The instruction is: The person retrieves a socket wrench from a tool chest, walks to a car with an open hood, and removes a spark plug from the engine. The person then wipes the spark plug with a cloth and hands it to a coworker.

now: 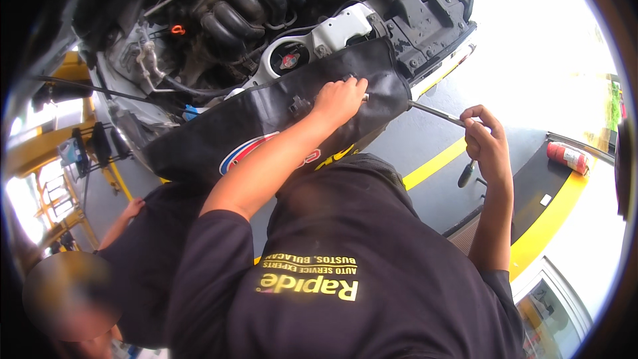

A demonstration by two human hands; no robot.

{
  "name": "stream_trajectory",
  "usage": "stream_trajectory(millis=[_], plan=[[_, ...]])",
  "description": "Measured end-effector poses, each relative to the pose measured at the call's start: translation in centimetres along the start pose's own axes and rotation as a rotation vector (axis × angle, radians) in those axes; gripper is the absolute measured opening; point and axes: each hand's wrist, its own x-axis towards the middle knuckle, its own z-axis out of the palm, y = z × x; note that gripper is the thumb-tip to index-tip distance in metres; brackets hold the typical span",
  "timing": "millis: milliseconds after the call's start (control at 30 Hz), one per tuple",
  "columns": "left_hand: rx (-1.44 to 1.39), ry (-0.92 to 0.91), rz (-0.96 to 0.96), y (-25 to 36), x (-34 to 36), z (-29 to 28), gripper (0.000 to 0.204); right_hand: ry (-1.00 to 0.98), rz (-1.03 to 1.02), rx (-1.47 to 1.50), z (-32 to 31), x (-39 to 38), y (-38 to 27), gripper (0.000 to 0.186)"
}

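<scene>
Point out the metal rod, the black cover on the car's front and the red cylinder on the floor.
Metal rod (436,113): head view, middle of its bare shaft.
Black cover (256,112): head view, plain upper part.
Red cylinder (568,157): head view, middle of its body.

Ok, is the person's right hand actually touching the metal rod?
Touching. The head view shows the right hand with its fingers closed on one end of the metal rod, no gap visible there.

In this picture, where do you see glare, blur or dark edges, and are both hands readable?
Head view: glare whitens the upper right; corners go dark; a co-worker's head is blurred at lower left; the bare left hand stands out against the black sheet cover; the bare right hand is readable.
</scene>
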Motion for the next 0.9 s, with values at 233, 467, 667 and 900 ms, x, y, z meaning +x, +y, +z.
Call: stream_trajectory(millis=[233,467,667,900], plan=[[-0.837,-0.173,-0.225,2.7,-3.3,-11.5,0.039,-0.095,-0.301,-0.363,4.0,1.0,-3.6,0.01],[-0.819,-0.069,-0.199,1.4,-7.3,-16.5,0.046,-0.378,-0.515,-0.584,10.8,0.1,-11.2,0.015],[-0.701,-0.072,-0.25,-1.7,-10.1,-20.8,0.043,-0.437,-0.586,-0.74,16.0,-1.5,-16.6,0.012],[-0.613,0.202,-0.181,-5.2,-12.9,-22.7,0.029,-0.444,-0.571,-0.748,22.6,-2.3,-19.7,0.011]])
